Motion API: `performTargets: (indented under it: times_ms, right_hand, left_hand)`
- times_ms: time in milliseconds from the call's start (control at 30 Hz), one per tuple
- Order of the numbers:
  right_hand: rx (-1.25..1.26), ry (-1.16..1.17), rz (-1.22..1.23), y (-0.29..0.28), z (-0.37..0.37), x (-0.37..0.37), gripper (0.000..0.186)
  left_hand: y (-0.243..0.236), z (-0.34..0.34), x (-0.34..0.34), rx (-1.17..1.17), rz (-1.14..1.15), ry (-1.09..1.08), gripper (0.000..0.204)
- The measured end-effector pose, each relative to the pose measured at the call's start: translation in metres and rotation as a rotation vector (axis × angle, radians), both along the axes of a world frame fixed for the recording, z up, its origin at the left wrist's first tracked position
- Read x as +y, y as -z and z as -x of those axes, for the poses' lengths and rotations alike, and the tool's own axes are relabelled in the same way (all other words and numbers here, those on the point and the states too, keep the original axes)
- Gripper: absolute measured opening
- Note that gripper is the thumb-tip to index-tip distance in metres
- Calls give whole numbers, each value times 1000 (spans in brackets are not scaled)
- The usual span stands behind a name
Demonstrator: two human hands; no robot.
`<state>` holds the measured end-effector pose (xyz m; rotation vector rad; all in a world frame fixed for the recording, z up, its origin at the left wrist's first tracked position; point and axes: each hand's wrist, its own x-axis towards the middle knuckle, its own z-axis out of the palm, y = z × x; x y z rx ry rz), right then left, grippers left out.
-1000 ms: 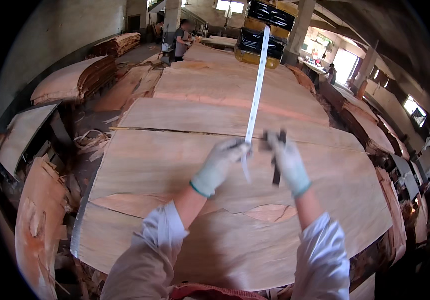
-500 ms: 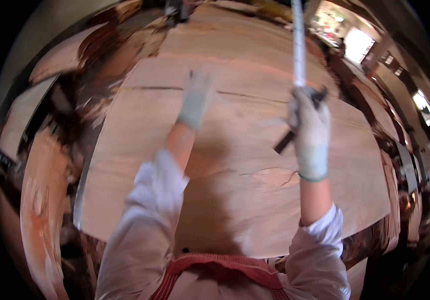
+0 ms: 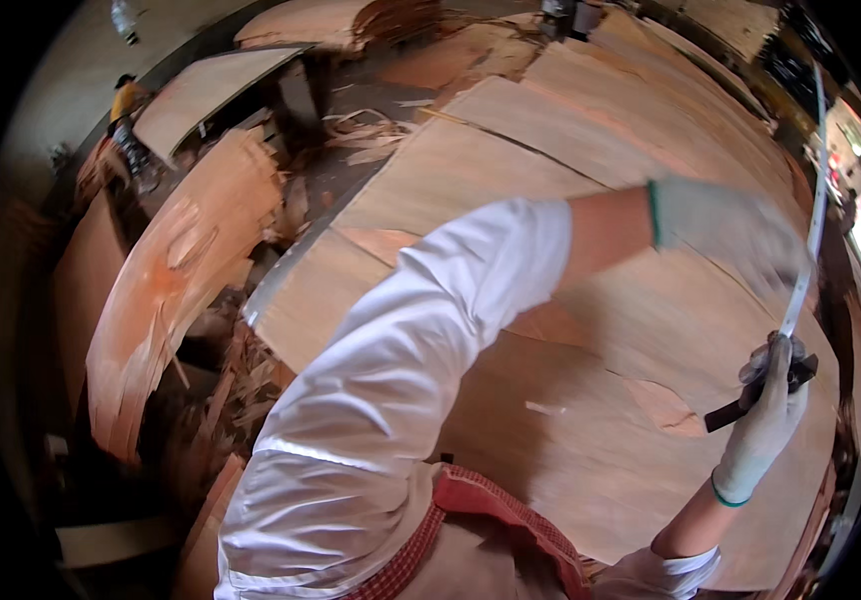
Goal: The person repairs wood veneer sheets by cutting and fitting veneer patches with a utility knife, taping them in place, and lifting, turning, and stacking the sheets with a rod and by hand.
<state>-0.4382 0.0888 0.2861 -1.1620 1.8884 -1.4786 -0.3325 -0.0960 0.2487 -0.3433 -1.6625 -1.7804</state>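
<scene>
"At the far left, what is listed?"

"Item: one person in a yellow top (image 3: pixel 126 103), by the wall. Item: one long curved wood piece (image 3: pixel 186 265), orange-brown, ragged along its right edge. Item: one pale panel (image 3: pixel 201 95), tilted, beyond that piece. Item: wood scraps (image 3: pixel 221 400), loose, in a heap."

"And toward the middle?"

"One white sleeve (image 3: pixel 381 350), on the left arm, reaching across. One red checked apron band (image 3: pixel 501 505), at the lower edge. One large wood sheet (image 3: pixel 591 440), spread beneath both arms, with a dark split line (image 3: pixel 526 150) toward its far side, a small white scrap (image 3: pixel 548 408) lying on it and a torn orange patch (image 3: pixel 663 403) right of that."

"The hands, please."

"Left hand (image 3: pixel 736 230): gloved, blurred, fingertips overlapping the strip in view; whether they grip it, I cannot tell. Right hand (image 3: pixel 771 400): gloved, fingers closed around a dark bar (image 3: pixel 729 416), which slants through the grip, its lower end pointing left over the sheet."

"The last entry, rightmost?"

"One white strip (image 3: pixel 820 180), narrow and slightly bowed, its near end at the right hand's fingers, the rest running up toward the top right."
</scene>
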Motion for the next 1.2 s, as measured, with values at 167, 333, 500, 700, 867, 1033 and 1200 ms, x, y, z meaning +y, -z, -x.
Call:
performTargets:
  times_ms: [167,333,500,700,867,1033,1200]
  right_hand:
    - [228,76,179,3,23,-10,18]
    - [253,89,671,3,-52,-35,25]
    - [-77,-3,626,-30,-107,-67,28]
    - [124,-179,489,-34,-108,-65,30]
    - [-439,-582,113,-8,-115,-41,18]
    - [-700,-702,-358,81,-157,-26,16]
    - [-454,-639,-625,258,-162,9,19]
  left_hand:
    - [-43,26,44,-122,-178,-31,18]
    - [-36,-10,2,-10,-363,-291,24]
    - [-66,-140,43,-390,-145,-448,38]
    - [-141,-172,94,-549,233,-843,23]
    - [-118,-196,94,-343,318,-984,21]
    - [18,-255,97,-646,-301,-1101,20]
    - [214,-274,110,-1115,-266,-1182,22]
